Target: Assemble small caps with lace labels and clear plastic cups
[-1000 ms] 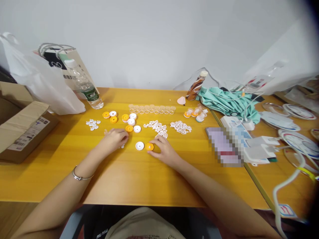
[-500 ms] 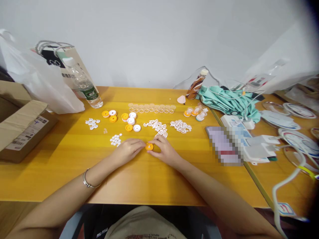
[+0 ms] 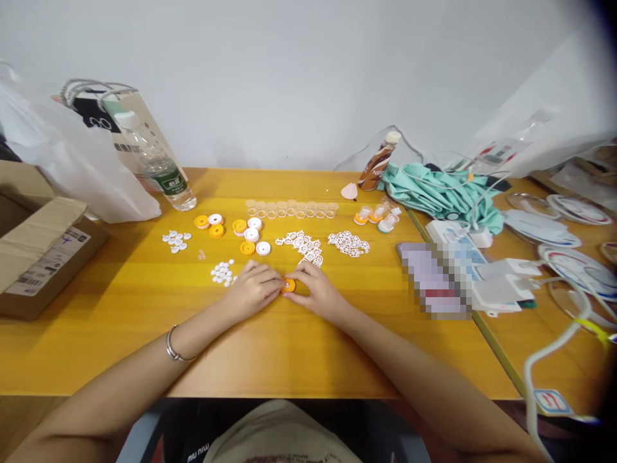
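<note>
Orange and small, a round plastic cap (image 3: 289,285) sits on the yellow wooden table (image 3: 289,347), right between the two hands. The left hand (image 3: 253,292) lies knuckles up just left of it, fingers curled, with the fingertips (image 3: 278,281) touching the cap's left edge. The right hand (image 3: 315,290) comes in from the other side, thumb and forefinger closed on the cap's right edge, so both hands pinch the same piece and nearly meet over it. A silver bracelet (image 3: 174,347) circles the left wrist.

Just beyond the left hand is a small heap of white discs (image 3: 222,273). Behind the right hand lies a scatter of white cut-out pieces (image 3: 303,245). Farther back stand more orange and white caps (image 3: 241,229), and behind them a row of clear little cups (image 3: 292,209). A water bottle (image 3: 159,166) stands far left near a cardboard box (image 3: 41,254).
</note>
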Motion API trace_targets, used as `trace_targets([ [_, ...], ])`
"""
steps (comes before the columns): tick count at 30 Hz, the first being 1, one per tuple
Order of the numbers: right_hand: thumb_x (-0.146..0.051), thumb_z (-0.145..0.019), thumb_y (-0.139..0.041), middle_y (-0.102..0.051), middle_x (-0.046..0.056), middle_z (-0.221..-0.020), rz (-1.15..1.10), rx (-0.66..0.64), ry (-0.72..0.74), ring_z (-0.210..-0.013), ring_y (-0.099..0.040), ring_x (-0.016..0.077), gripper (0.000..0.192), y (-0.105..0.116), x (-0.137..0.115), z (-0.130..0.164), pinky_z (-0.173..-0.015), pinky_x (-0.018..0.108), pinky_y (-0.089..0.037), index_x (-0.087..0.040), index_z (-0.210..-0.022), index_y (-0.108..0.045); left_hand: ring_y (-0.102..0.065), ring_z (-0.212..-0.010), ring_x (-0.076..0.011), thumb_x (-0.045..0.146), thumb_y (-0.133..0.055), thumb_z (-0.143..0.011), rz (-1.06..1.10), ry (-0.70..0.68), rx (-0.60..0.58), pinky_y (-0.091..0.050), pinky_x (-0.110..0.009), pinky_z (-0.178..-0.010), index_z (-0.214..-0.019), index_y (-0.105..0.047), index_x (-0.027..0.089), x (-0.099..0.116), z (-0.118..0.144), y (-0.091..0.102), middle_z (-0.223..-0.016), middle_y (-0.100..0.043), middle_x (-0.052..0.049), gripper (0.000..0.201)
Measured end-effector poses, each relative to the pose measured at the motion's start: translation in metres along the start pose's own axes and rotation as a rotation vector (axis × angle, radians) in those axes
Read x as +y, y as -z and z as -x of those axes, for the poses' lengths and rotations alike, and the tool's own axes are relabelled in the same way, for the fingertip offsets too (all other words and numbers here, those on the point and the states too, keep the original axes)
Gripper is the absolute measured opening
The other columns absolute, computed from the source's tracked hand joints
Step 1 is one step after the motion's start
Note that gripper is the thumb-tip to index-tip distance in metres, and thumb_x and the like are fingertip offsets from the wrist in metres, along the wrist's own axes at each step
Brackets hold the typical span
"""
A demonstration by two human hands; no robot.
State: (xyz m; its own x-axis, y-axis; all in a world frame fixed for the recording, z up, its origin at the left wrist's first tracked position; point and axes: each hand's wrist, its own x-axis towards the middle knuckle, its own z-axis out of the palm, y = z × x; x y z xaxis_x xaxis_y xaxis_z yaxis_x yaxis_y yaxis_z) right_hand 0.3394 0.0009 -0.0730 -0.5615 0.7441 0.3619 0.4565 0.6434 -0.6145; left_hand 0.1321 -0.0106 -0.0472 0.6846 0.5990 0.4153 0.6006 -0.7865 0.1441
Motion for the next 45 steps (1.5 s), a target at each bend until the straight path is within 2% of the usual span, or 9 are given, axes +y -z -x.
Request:
trace_targets([
  [6, -0.032, -0.078, -0.065, -0.054, 0.006, -0.094, -0.007, 0.004, -0.01, -0.091, -0.053, 0.021, 0.025, 0.001, -0.002, 0.0, -0.082, 0.038, -0.045, -0.022, -0.101, -0.061, -0.058, -0.086, -0.0158, 0.023, -0.046, -0.092, 0.019, 0.004, -0.028, -0.03, -0.032, -0.069, -0.097, -0.064, 0.022, -0.001, 0.003, 0.001, -0.093, -0.068, -0.004, 0.019],
  [13, -0.03, -0.078, -0.065, -0.054, 0.006, -0.094, -0.023, 0.005, -0.01, -0.09, -0.053, 0.0204, 0.024, 0.002, -0.002, 0.0, -0.082, 0.037, -0.045, -0.022, -0.101, -0.061, -0.055, -0.088, -0.0174, 0.031, -0.05, -0.089, 0.071, 0.101, -0.043, -0.032, -0.032, -0.072, -0.104, -0.064, 0.023, -0.001, 0.002, 0.006, -0.098, -0.065, -0.005, 0.021],
  [20, -0.032, -0.078, -0.065, -0.054, 0.006, -0.094, -0.027, 0.003, -0.02, -0.091, -0.053, 0.0206, 0.025, 0.001, -0.001, 0.0, -0.083, 0.038, -0.045, -0.023, -0.102, -0.062, -0.053, -0.086, -0.0174, 0.031, -0.051, -0.089, 0.04, 0.068, -0.071, -0.03, -0.033, -0.07, -0.105, -0.065, 0.026, 0.0, 0.003, 0.009, -0.096, -0.064, -0.005, 0.022],
  [29, -0.032, -0.079, -0.065, -0.054, 0.006, -0.094, -0.011, 0.001, -0.022, -0.09, -0.053, 0.02, 0.024, 0.001, -0.002, 0.001, -0.082, 0.037, -0.045, -0.021, -0.099, -0.063, -0.053, -0.09, -0.0192, 0.024, -0.049, -0.088, -0.071, 0.018, -0.125, -0.028, -0.035, -0.07, -0.095, -0.066, 0.021, 0.006, 0.001, 0.012, -0.094, -0.063, -0.005, 0.019],
  [37, -0.032, -0.077, -0.067, -0.055, 0.006, -0.095, -0.029, 0.023, -0.011, -0.091, -0.054, 0.0203, 0.025, -0.002, 0.001, 0.001, -0.083, 0.037, -0.046, -0.021, -0.099, -0.062, -0.052, -0.093, -0.0193, 0.024, -0.047, -0.089, -0.072, 0.063, -0.149, -0.028, -0.035, -0.074, -0.097, -0.065, 0.02, 0.013, 0.0, 0.017, -0.097, -0.062, -0.006, 0.02],
  [42, -0.033, -0.078, -0.066, -0.055, 0.006, -0.095, -0.033, 0.03, -0.007, -0.091, -0.054, 0.0198, 0.027, -0.002, 0.002, 0.002, -0.083, 0.037, -0.046, -0.021, -0.102, -0.061, -0.052, -0.093, -0.0189, 0.026, -0.046, -0.091, -0.072, 0.08, -0.131, -0.029, -0.033, -0.073, -0.111, -0.059, 0.022, 0.005, 0.006, 0.021, -0.104, -0.062, -0.006, 0.024],
  [45, -0.034, -0.078, -0.066, -0.055, 0.007, -0.096, -0.021, 0.03, -0.01, -0.091, -0.054, 0.0196, 0.029, -0.002, 0.001, 0.003, -0.083, 0.037, -0.047, -0.02, -0.103, -0.061, -0.053, -0.087, -0.0177, 0.026, -0.046, -0.091, -0.087, 0.132, -0.108, -0.03, -0.03, -0.069, -0.109, -0.059, 0.021, -0.004, 0.01, 0.019, -0.1, -0.062, -0.006, 0.022],
])
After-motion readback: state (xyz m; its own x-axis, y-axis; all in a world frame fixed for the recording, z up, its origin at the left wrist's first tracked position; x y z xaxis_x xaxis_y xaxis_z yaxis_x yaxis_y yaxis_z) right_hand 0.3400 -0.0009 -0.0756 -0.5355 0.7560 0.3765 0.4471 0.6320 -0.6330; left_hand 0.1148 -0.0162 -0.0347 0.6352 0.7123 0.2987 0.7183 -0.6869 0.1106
